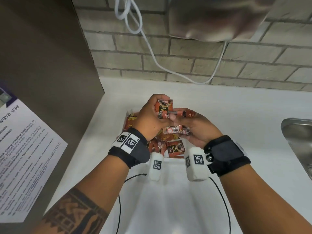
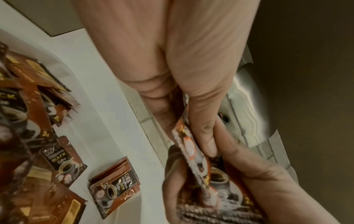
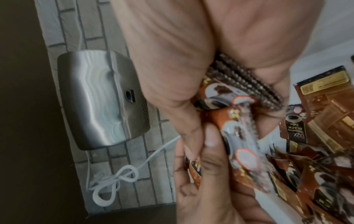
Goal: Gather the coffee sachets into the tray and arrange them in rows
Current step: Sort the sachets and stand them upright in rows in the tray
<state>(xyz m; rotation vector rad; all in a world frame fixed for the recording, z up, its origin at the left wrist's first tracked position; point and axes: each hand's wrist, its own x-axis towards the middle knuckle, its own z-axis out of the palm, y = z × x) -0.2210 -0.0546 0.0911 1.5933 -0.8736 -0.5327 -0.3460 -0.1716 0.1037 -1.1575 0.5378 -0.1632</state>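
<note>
I read "D2X BLACK Coffee" on the coffee sachets (image 2: 114,188), "2g" on one, and "wave use" on the notice (image 1: 25,149).

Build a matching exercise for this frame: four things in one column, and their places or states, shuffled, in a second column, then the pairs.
Things:
1. left hand
2. right hand
3. white cable
4. metal sink

Places or states:
A. hangs down the brick wall
B. at the right edge of the counter
C. holds an upright coffee sachet
D. grips a bundle of sachets above the tray

Pairs: 1-C, 2-D, 3-A, 4-B
</note>
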